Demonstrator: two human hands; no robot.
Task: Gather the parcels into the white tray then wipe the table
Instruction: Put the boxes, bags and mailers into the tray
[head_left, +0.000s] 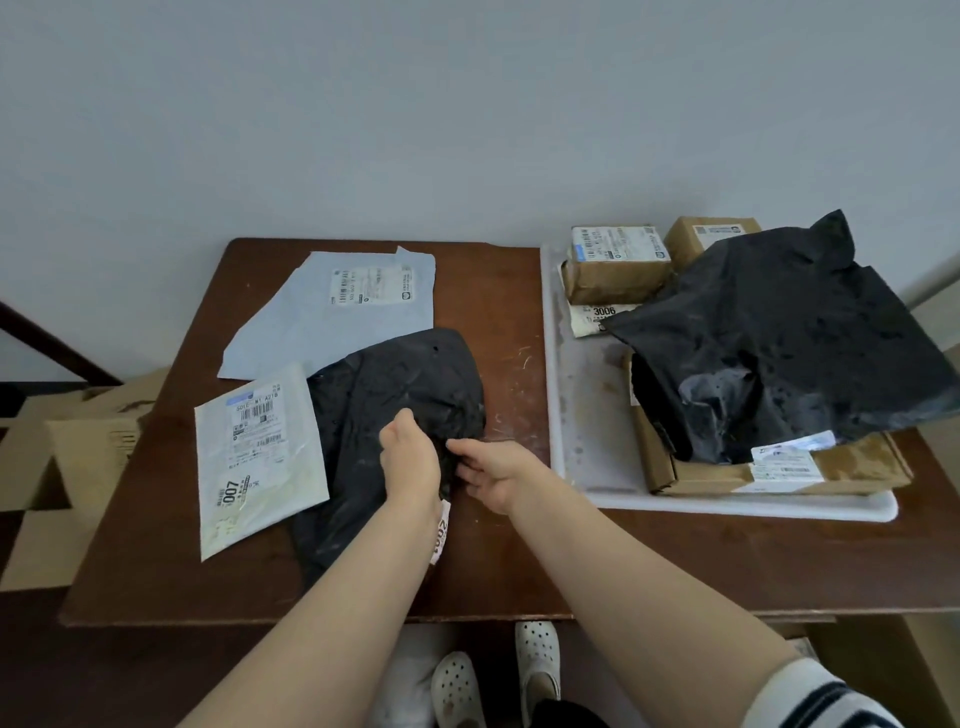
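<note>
we see our left hand curled closed on the near right edge of a black poly parcel lying in the middle of the brown worktop. our right hand sits just beside it, fingers loosely spread and touching the same crumpled edge; we cannot tell whether it has a real hold. a white padded mailer lies on the left, overlapping the black parcel's left side, and a pale blue mailer lies flat behind both, nearer the wall. the white tray rests on the right part of the worktop, apart from the parcel in our hands. inside it are a large black bag draped over a flat brown box, with two smaller taped boxes stacked at the far end.
</note>
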